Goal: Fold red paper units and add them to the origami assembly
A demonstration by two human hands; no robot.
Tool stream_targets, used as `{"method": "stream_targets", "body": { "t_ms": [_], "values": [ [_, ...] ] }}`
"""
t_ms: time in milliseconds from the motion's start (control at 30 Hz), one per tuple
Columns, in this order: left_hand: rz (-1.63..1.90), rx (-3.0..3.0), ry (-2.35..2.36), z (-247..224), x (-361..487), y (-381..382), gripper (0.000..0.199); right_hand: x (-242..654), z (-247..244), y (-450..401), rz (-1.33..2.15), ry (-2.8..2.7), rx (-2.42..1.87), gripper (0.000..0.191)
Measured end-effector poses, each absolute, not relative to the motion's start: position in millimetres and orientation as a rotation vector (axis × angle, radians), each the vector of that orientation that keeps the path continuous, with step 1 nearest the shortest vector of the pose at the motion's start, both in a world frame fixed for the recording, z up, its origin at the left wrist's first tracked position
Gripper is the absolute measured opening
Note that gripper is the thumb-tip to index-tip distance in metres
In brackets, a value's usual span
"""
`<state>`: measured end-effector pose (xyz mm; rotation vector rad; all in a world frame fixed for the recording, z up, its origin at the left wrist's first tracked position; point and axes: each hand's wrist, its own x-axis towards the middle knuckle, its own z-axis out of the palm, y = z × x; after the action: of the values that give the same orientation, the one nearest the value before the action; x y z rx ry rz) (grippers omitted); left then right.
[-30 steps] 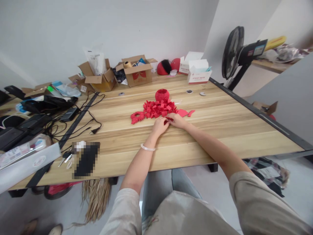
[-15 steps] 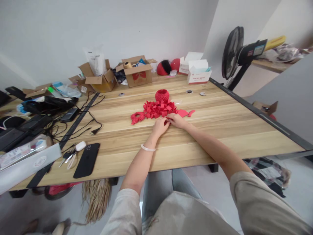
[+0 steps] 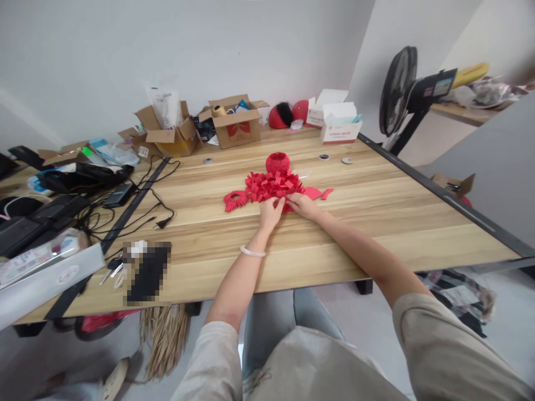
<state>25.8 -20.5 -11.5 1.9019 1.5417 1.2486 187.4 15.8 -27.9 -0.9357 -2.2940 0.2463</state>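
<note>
A heap of small folded red paper pieces (image 3: 267,185) lies mid-table, with a round red vase-like paper form (image 3: 277,163) behind it. To the heap's left is a curved red paper ring (image 3: 236,200). My left hand (image 3: 271,214) and my right hand (image 3: 304,206) meet at the heap's near edge, fingers closed in pinches. Red paper shows between them; my right fingertips grip some of it. What my left fingertips hold is too small to make out. Flat red paper (image 3: 312,192) lies beyond my right hand.
Cables (image 3: 156,195) and a blurred-out dark object (image 3: 148,273) are at the left. Cardboard boxes (image 3: 238,131) and white sticky-note boxes (image 3: 340,131) line the back. A black fan (image 3: 398,92) stands beyond the right edge.
My left hand has shifted slightly up and left, and the gap between my fingertips has widened. More red paper now shows between and below my hands.
</note>
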Motion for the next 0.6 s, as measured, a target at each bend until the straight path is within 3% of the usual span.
{"method": "stream_targets", "body": {
  "t_ms": [367,600],
  "values": [
    [1.35,1.633,1.38,-11.4,27.6,-20.0,0.037,186.2,-26.5,13.7,0.194,-2.323,-0.958,0.029],
    [1.372,1.567,1.224,-15.2,29.9,-18.1,0.023,187.0,-28.2,13.4,0.199,-2.328,-0.899,0.039]
  ]
}}
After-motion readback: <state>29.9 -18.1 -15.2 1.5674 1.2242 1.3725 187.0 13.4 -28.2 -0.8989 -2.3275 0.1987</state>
